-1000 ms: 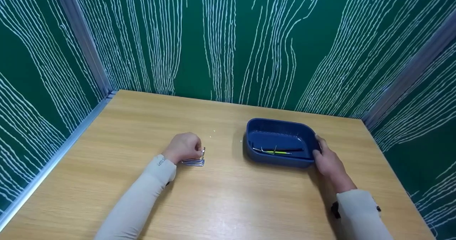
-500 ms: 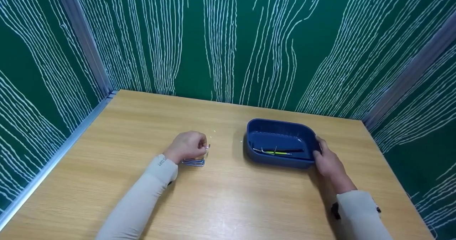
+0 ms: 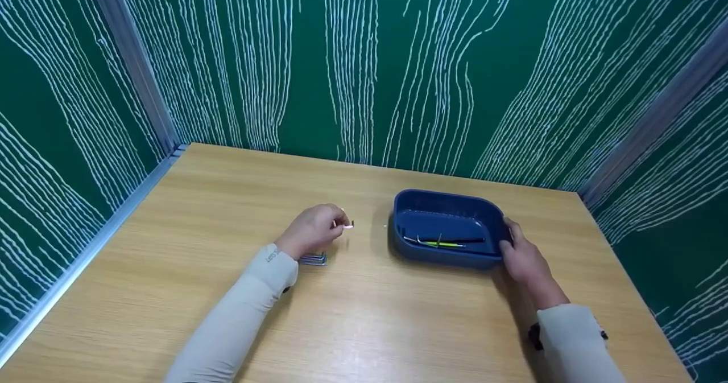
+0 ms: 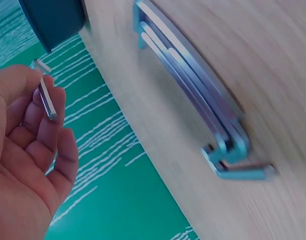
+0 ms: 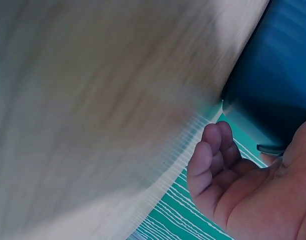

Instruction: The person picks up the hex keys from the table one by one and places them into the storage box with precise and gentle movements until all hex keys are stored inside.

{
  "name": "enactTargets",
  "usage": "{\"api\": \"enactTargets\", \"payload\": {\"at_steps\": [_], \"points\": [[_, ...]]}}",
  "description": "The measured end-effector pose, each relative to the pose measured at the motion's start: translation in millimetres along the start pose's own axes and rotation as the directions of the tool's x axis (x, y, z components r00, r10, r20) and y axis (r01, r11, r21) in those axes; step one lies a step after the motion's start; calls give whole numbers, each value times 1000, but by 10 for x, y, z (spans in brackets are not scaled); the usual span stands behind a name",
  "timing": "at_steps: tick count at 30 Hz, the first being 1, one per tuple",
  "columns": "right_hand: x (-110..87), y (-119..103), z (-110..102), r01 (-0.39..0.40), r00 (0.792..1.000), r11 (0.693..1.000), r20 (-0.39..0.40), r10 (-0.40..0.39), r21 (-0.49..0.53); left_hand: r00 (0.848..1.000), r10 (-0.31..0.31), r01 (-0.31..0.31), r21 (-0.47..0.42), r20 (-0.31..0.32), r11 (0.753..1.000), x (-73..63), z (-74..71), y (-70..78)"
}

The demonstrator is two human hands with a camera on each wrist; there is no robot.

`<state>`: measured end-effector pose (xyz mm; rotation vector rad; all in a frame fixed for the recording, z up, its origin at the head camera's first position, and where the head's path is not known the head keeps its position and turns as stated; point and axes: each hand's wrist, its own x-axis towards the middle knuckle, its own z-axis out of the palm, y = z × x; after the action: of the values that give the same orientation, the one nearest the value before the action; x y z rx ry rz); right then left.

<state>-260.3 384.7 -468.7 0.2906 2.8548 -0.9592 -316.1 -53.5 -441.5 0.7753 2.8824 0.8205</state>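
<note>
My left hand (image 3: pixel 315 229) pinches a short metal Allen key (image 4: pixel 47 97) between thumb and index finger, raised above the table between the other keys and the bin. Below and behind that hand, several more Allen keys (image 4: pixel 192 80) lie bunched on the table, partly covered by the wrist in the head view. To the right stands a blue plastic bin (image 3: pixel 443 258), its right end gripped at the rim by my right hand (image 3: pixel 524 263). Inside the bin, along its near side, lie a few Allen keys and a yellow-green stick (image 3: pixel 452 244).
The wooden table (image 3: pixel 364 326) carries a few tiny white specks (image 3: pixel 385 225) left of the bin. Green walls with white wavy lines (image 3: pixel 352 87) rise behind the table and at both sides.
The left hand has lifted the Allen key off the bunch and moved right and away from the person, towards the bin. Right hand and bin stay in place.
</note>
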Motion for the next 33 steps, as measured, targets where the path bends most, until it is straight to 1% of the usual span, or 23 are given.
{"api": "enactTargets", "payload": {"at_steps": [5,9,12,16,20,22,25,28,33], "points": [[-5,-5,12,-2,1000,1000,4,2,-2,999,30,-28,42,-39,999,31,40,77],[-4,-4,17,1,1000,1000,2,-1,-3,998,22,-19,34,-65,999,57,70,138],[2,-2,14,3,1000,1000,4,-3,4,998,14,-13,12,-68,1000,82,97,176],[4,-9,20,-1,1000,1000,7,1,19,998,26,-26,-8,-52,1000,120,127,229],[-2,-9,19,-6,1000,1000,9,6,20,996,64,-65,-17,-54,998,167,155,305],[-3,0,4,-1,1000,1000,8,1,5,993,94,-96,-14,-68,995,201,172,355],[-4,7,-21,3,1000,1000,14,-3,-10,989,124,-126,-28,-82,992,264,195,453],[1,10,-29,-3,1000,1000,25,3,0,989,125,-129,-49,-77,990,327,220,563],[21,7,-4,-10,999,1000,30,10,16,993,113,-117,-99,-44,988,390,284,734]]}}
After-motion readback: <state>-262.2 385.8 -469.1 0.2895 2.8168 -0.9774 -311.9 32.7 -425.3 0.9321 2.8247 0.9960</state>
